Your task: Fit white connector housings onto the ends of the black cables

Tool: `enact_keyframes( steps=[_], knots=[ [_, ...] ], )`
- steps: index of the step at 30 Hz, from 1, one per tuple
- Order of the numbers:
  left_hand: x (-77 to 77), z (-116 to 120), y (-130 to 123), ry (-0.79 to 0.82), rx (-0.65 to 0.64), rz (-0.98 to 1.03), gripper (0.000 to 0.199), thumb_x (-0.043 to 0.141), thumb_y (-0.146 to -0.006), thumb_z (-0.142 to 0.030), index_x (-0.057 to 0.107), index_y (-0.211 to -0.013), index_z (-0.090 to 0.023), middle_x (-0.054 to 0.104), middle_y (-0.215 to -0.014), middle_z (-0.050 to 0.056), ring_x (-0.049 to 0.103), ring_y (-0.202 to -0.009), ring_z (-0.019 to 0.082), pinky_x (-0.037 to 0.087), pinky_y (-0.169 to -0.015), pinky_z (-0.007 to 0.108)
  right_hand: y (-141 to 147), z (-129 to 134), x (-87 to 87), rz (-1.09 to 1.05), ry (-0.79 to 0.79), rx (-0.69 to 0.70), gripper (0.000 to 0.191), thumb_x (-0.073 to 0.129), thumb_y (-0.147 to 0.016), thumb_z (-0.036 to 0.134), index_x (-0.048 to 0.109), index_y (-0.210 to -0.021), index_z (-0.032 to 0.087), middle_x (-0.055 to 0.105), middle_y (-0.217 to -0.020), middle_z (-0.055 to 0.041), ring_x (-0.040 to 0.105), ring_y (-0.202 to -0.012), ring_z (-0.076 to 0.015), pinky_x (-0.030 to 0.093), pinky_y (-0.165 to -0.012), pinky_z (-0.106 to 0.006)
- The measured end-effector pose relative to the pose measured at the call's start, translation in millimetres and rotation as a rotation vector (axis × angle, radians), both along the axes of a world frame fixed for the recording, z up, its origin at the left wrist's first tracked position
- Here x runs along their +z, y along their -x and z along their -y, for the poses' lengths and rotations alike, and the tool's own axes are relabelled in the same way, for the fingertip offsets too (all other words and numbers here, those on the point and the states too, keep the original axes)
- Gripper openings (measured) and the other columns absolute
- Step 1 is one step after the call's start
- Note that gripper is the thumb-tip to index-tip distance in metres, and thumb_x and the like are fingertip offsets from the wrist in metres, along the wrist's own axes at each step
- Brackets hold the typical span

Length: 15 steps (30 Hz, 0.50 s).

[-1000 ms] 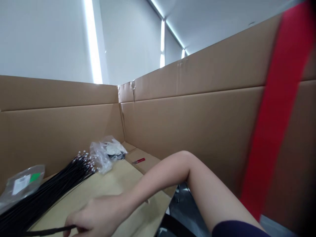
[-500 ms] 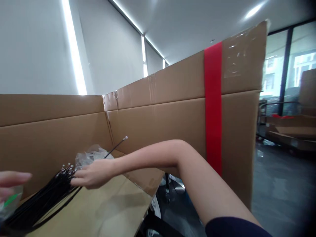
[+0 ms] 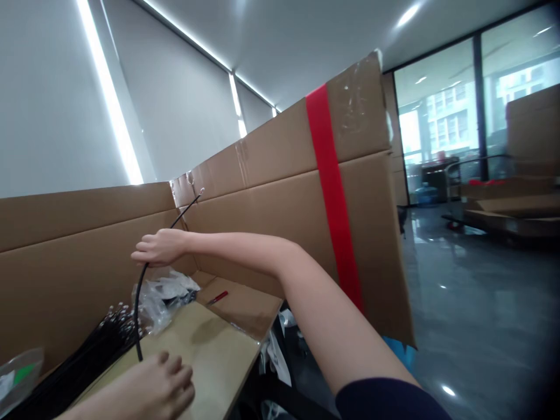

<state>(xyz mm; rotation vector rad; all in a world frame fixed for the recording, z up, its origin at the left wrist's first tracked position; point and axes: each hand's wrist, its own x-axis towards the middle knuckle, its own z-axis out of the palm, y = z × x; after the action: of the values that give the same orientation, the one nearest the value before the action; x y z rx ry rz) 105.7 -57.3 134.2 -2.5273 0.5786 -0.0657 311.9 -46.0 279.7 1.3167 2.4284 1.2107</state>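
Raised over the table, my right hand point(image 3: 160, 247) is closed around a black cable point(image 3: 139, 300), whose thin end with a small metal tip sticks out past the wrist. From that hand the cable curves down to my left hand point(image 3: 160, 382). The left fingers are curled, and the cable disappears behind them; its lower part is hidden. A bundle of black cables point(image 3: 94, 350) with silvery tips lies to the left on the table. Beside its tips sits a crumpled clear plastic bag point(image 3: 160, 297).
Tall cardboard panels point(image 3: 262, 216) wall the tan tabletop point(image 3: 214, 344) at the back and right, one with a red strip point(image 3: 330, 175). A red-handled tool point(image 3: 219, 297) lies near the corner. At the left edge is a plastic bag with a green mark point(image 3: 21, 373).
My right hand has risen from the bundle with one cable in it. My left hand has come in from the left edge to the cable's lower part. The view has turned right.
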Motion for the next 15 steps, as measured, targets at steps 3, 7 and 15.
enact_keyframes(
  steps=[3,7,15],
  knots=[
    [20.3,-20,-7,0.104,0.125,0.240,0.040,0.060,-0.081,-0.051,0.070,-0.094,-0.015,0.067,-0.109,0.014,0.062,-0.103,0.028,0.043,-0.105,0.048,4,-12,-1.2,-0.051,-0.019,-0.008,0.032,0.041,-0.102,0.034,0.061,-0.106,0.008,0.071,-0.101,-0.0133,0.066,-0.096,-0.0179,0.052,-0.068,-0.026],
    [47.9,-65,-14,0.105,0.470,0.635,0.040,0.040,-0.092,-0.023,0.063,-0.124,-0.019,0.054,-0.139,0.009,0.045,-0.135,0.027,0.028,-0.120,0.048,12,-39,-11.4,-0.146,-0.025,-0.070,0.060,0.001,-0.088,0.008,0.059,-0.083,-0.006,0.067,-0.117,-0.0068,0.067,-0.081,-0.0014,0.047,-0.072,-0.021],
    [66.2,-158,11,0.198,1.048,0.807,0.052,0.035,-0.096,-0.030,0.040,-0.145,-0.012,0.066,-0.113,0.016,0.070,-0.083,0.025,0.053,-0.066,0.035,27,-86,-34.3,-0.326,-0.080,-0.324,0.030,0.055,-0.098,0.037,0.063,-0.112,0.011,0.068,-0.104,-0.0084,0.068,-0.093,-0.0190,0.057,-0.084,-0.040]
  ],
)
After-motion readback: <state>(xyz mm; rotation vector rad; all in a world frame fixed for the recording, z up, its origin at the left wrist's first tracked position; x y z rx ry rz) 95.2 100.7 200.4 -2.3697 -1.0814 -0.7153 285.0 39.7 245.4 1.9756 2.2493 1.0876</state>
